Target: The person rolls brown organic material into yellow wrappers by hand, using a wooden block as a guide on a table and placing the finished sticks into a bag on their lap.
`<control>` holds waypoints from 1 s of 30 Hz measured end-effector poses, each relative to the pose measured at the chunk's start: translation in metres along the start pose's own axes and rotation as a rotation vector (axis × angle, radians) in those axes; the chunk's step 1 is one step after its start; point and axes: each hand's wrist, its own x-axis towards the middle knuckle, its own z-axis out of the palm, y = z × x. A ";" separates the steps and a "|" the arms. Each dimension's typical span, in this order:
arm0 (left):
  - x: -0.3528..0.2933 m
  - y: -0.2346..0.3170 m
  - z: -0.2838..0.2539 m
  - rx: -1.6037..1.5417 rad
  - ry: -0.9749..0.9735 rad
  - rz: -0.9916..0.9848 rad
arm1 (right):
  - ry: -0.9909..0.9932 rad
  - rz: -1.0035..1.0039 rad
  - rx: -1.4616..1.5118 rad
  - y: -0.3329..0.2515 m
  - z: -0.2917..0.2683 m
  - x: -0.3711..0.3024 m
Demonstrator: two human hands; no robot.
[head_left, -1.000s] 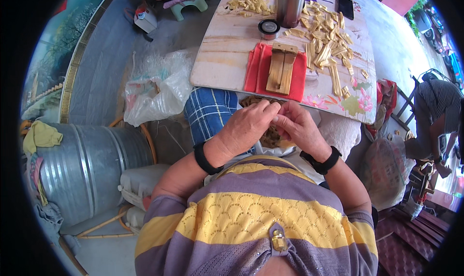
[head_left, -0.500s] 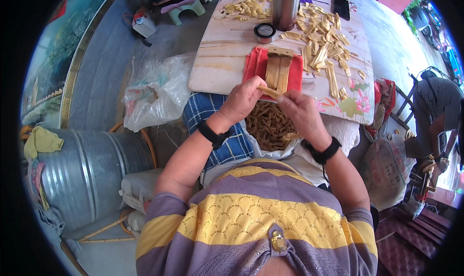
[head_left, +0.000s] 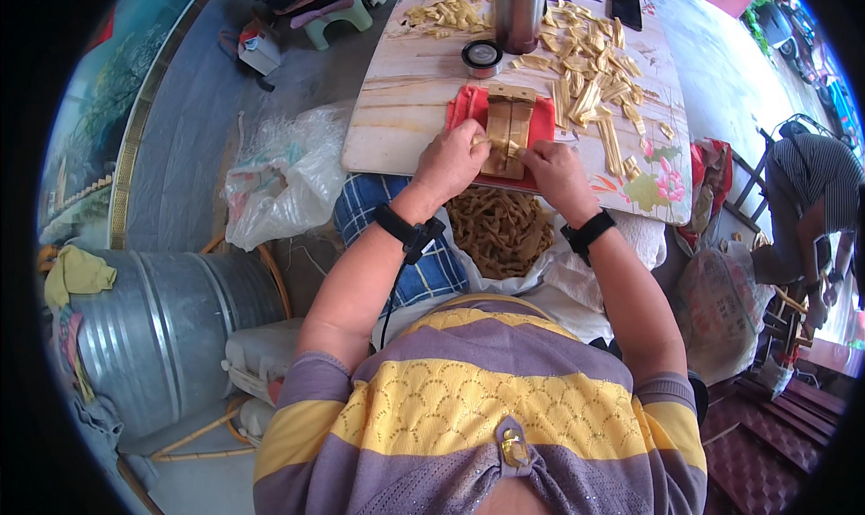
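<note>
My left hand (head_left: 453, 161) and my right hand (head_left: 551, 168) meet at the near edge of a wooden jig (head_left: 507, 129) that lies on a red cloth (head_left: 466, 106). Between their fingertips they pinch a thin pale strip (head_left: 501, 144). The jig sits on a low board table (head_left: 405, 91) scattered with many cut pale strips (head_left: 590, 64). Below the hands, in my lap, a white bag holds a heap of brown folded pieces (head_left: 498, 229). Both wrists wear black bands.
A steel tumbler (head_left: 520, 9), a small round tin (head_left: 482, 57) and a dark phone (head_left: 625, 6) stand on the table. A clear plastic bag (head_left: 279, 177) lies left, a metal tub (head_left: 158, 321) lower left. Another person (head_left: 815, 209) bends at the right.
Both hands have risen from the bag in my lap up to the jig on the red cloth, carrying a strip with them.
</note>
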 end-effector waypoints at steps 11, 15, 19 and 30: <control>-0.089 0.007 0.003 -0.908 -0.459 -0.328 | 0.198 -0.515 0.084 -0.054 0.001 -0.069; -0.100 0.023 0.009 -1.397 -0.469 -0.406 | 0.039 -0.560 0.248 -0.065 0.014 -0.096; -0.096 0.016 0.012 -1.445 -0.419 -0.411 | -0.077 -0.489 0.435 -0.066 0.020 -0.099; -0.102 0.049 -0.002 -0.174 0.027 0.153 | 0.072 -0.157 0.450 -0.057 0.017 -0.079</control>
